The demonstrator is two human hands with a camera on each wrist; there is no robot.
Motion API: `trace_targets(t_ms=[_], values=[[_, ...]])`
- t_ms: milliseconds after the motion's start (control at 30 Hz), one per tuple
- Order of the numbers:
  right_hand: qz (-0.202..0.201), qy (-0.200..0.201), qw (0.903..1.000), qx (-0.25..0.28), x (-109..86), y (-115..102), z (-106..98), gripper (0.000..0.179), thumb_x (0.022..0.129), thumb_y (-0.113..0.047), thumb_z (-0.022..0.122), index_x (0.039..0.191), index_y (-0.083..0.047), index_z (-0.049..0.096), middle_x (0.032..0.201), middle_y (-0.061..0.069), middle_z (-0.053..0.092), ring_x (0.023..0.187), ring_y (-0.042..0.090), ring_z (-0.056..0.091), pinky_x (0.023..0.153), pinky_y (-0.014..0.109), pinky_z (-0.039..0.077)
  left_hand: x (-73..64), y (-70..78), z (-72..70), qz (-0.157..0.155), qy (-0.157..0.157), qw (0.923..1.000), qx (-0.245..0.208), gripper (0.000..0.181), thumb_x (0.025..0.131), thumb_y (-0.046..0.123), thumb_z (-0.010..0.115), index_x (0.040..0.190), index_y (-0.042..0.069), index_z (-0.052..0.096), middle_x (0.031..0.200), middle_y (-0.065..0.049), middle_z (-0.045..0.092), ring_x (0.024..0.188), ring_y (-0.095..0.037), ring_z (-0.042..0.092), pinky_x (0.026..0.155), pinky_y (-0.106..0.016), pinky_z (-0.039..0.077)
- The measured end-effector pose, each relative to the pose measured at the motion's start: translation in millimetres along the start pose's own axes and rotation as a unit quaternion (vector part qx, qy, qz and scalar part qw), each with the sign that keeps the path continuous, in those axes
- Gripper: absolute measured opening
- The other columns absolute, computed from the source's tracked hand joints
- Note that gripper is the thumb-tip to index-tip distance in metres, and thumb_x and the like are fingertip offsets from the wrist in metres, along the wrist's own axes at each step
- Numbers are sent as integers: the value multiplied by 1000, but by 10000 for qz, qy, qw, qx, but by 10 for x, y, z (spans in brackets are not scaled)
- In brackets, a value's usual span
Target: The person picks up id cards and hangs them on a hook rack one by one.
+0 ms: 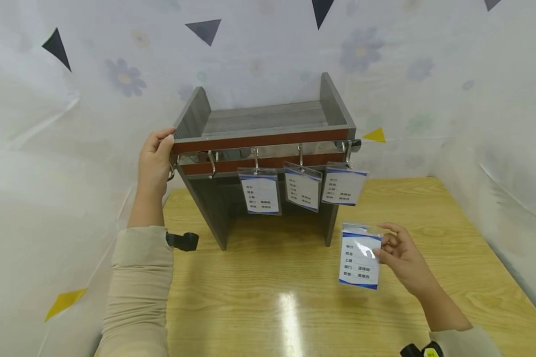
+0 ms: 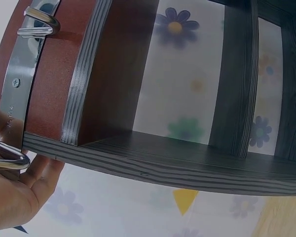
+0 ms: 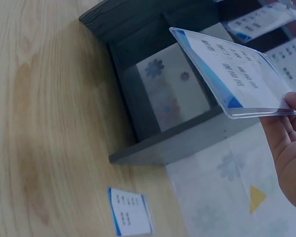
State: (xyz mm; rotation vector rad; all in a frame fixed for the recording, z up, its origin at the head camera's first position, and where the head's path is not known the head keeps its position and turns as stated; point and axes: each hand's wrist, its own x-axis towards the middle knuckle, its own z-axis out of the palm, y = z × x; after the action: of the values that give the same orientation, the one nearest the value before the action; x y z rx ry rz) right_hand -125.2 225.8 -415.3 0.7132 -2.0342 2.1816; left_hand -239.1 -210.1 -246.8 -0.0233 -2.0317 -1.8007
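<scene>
My left hand [image 1: 154, 161] grips the left front corner of a grey wooden rack [image 1: 261, 119], beside an end hook [image 2: 12, 157]. Between thumb and fingers my right hand [image 1: 399, 255] pinches a clear-sleeved name badge [image 1: 359, 260] by its side edge, upright, below and right of the rack. Three similar badges hang from the rack's metal hooks: one near the middle [image 1: 261, 193], a slanted one [image 1: 302, 188] and one at the right end [image 1: 344, 186]. A bare hook [image 1: 212, 163] stands left of them.
Another badge [image 3: 130, 212] lies on the wooden table [image 1: 259, 287] in the right wrist view. The rack stands on this table. A pale flowered curtain [image 1: 268, 54] surrounds the table at the back and sides.
</scene>
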Motion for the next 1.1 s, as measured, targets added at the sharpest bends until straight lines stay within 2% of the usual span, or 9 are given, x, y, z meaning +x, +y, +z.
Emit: trace_targets(t_ms=[100, 200, 333, 467, 533, 700, 800, 1100], values=[[-231, -195, 9993, 228, 61, -37, 75, 47, 83, 16, 42, 124, -4, 30, 84, 6, 44, 68, 8, 47, 57, 19, 43, -3, 7, -11, -7, 6, 10000, -3, 30, 89, 25, 47, 114, 11, 54, 96, -1, 50, 88, -12, 48, 76, -26, 34], [-290, -361, 9985, 295, 122, -53, 156, 46, 83, 18, 39, 123, -1, 28, 85, 7, 48, 70, 10, 51, 57, 21, 45, -10, 15, -22, 22, -8, 10000, -84, 30, 89, 24, 47, 114, 10, 54, 94, 0, 50, 85, -10, 48, 74, -25, 34], [-221, -438, 9988, 7, 198, -50, 281, 42, 83, 15, 41, 121, 0, 29, 85, 6, 48, 69, 10, 50, 55, 21, 45, -15, 20, -20, 33, -36, 9997, -253, 29, 88, 22, 48, 113, 8, 55, 90, 0, 51, 83, -10, 49, 74, -25, 35], [-366, -584, 9974, -186, 287, -47, 424, 44, 83, 14, 44, 120, -8, 33, 84, 7, 48, 66, 11, 50, 54, 23, 45, -10, 13, -7, 34, -38, 9995, -323, 28, 89, 21, 48, 113, 8, 55, 87, 0, 51, 78, -10, 49, 70, -24, 35], [-474, -657, 9964, -238, 331, -48, 492, 43, 82, 16, 43, 119, -4, 32, 82, 8, 47, 64, 12, 49, 52, 23, 45, -8, 9, -1, 27, -51, 9995, -322, 28, 89, 21, 48, 113, 8, 55, 87, 0, 51, 77, -10, 48, 69, -23, 35], [-634, -676, 9939, -604, 434, -76, 638, 40, 81, 18, 44, 116, 7, 28, 77, 9, 39, 59, 12, 41, 47, 23, 38, -25, 8, -1, -57, -128, 9999, -63, 31, 89, 24, 46, 116, 9, 52, 97, -1, 49, 91, -14, 47, 81, -27, 34], [-762, -735, 9924, -629, 520, -104, 727, 39, 81, 18, 44, 114, 8, 27, 77, 8, 36, 57, 11, 36, 46, 25, 34, -37, 8, -12, -102, -164, 9998, 88, 33, 90, 26, 45, 118, 11, 50, 102, -1, 46, 98, -17, 45, 87, -31, 32], [-959, -1102, 9885, -402, 799, -205, 978, 33, 83, 18, 39, 111, 10, 25, 82, 12, 32, 57, 9, 31, 47, 24, 31, -35, 10, -8, -27, -215, 9996, 153, 35, 90, 28, 44, 121, 10, 49, 102, -1, 45, 97, -16, 45, 86, -32, 32]])
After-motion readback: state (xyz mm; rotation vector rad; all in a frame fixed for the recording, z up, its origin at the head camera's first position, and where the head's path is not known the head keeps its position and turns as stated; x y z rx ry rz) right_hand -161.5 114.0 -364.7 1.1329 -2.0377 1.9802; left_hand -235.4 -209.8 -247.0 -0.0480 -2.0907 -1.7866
